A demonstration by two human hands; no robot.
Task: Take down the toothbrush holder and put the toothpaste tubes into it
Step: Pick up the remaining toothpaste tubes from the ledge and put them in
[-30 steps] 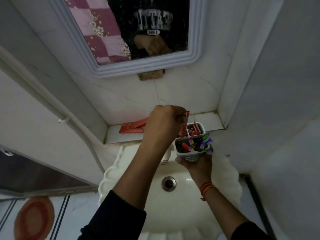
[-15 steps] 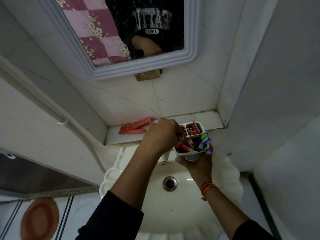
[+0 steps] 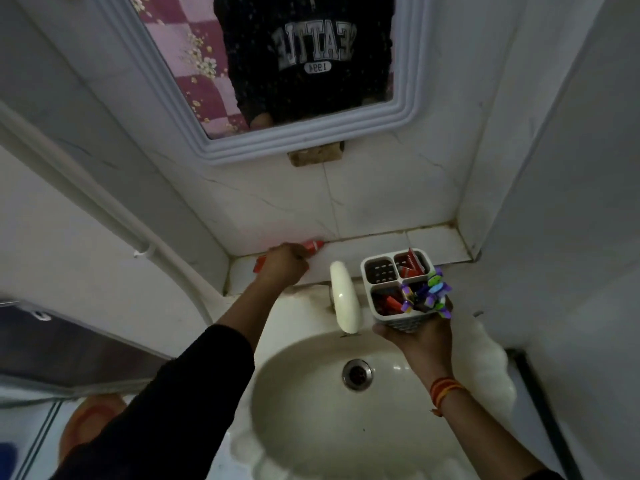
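- Head view, centre left: the left hand (image 3: 284, 264) is down on the ledge (image 3: 381, 245), fingers curled over a red tube (image 3: 313, 247) lying flat against the wall. Only the tube's two ends show past the knuckles, so whether the grip is closed yet I cannot tell.
- Centre right: the right hand (image 3: 420, 332) cups the holder (image 3: 398, 289) from below, palm up, fingers wrapped round its base, upright over the sink (image 3: 304, 393) just right of the tap (image 3: 343, 299).
- The holder already carries red tubes in its back right and front cells, with brushes (image 3: 427, 297) crowding the front right. The back left cell (image 3: 379, 270) looks empty.
- My read for a clean finish: close fully round the tube's middle, lift it clear of the wall, bring it rightward past the tap and feed it end-first into that empty cell.
- Keep the holder level and steady; a tilt could spill the brushes into the sink.
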